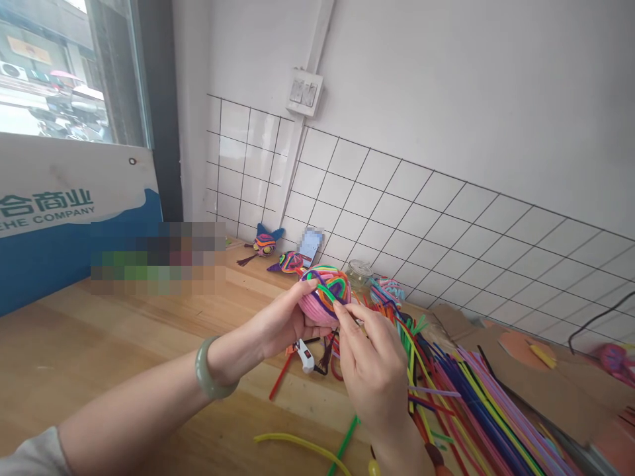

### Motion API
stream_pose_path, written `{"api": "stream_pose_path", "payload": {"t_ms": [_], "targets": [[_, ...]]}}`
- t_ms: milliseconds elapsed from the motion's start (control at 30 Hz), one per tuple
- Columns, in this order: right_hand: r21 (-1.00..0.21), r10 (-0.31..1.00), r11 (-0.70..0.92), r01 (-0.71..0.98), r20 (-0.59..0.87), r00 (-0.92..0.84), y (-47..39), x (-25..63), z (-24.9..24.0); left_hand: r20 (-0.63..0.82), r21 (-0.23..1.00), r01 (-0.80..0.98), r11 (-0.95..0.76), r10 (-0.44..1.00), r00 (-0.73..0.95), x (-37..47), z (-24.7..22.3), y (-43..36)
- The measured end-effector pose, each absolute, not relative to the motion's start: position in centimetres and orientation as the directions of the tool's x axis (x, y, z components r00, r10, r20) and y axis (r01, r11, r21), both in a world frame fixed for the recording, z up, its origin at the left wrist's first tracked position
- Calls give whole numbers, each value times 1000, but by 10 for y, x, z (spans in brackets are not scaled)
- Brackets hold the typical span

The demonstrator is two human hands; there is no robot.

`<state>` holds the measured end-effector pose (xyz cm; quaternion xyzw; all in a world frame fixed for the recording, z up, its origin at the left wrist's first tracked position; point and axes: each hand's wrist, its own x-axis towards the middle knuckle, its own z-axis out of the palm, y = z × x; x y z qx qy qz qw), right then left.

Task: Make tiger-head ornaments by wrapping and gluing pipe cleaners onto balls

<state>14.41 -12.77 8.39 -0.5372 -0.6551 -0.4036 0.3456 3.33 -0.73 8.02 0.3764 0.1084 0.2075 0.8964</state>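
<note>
A rounded craft piece (317, 311) covered in coloured pipe cleaners is held up over the table, pink below with green, orange and purple loops above. My left hand (285, 317) cups it from the left, thumb on its top face. Fingers of my right hand (372, 357) pinch a green pipe cleaner (326, 291) against its surface. Under my hands lies a white tool (304, 356), partly hidden, perhaps a glue gun. Loose on the wood are a yellow pipe cleaner (297, 441) and a red one (281, 377).
Bundled pipe cleaners (491, 403) spread at the right beside brown cardboard (560, 390). Along the wall stand a blue-eared craft figure (265, 241), another wrapped piece (290, 262), a phone (311, 246) and a glass jar (360, 272). A black wire grid (397, 198) leans behind the wooden table (149, 357).
</note>
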Motion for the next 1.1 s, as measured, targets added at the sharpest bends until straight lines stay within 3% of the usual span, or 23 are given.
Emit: {"api": "stream_pose_path", "payload": {"t_ms": [767,1100], "targets": [[150,426,81,985,889,-170,-131,143,89,113,611,-408,678,436,893,39,70,-18],[196,420,61,979,885,-203,-131,143,89,115,667,-442,600,502,857,39,69,-22]]}}
